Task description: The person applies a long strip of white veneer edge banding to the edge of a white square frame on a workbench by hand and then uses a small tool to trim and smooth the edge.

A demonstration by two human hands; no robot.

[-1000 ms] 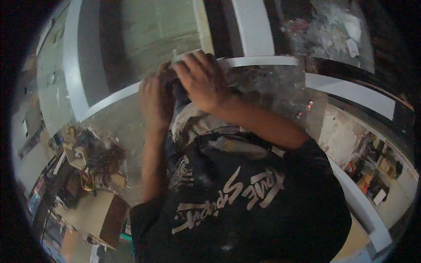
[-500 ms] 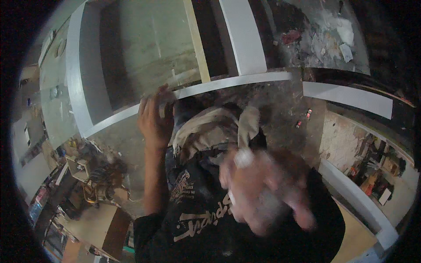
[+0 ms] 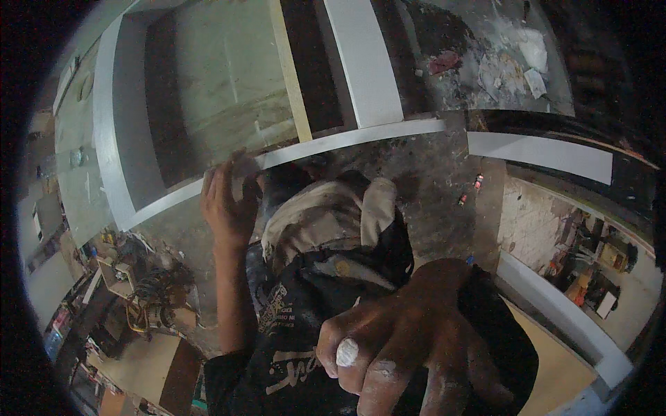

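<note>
Head view: right hand point(image 3: 409, 340) had left the white frame's point(image 3: 354, 139) edge.
Left hand point(image 3: 230, 204) stayed there; could not tell either grip.

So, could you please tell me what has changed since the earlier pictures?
The bare right hand has moved away from the long, flat white strip, back toward the person, and is now close to the camera over the black printed cloth T-shirt. The bare left hand stayed at the strip.
</note>
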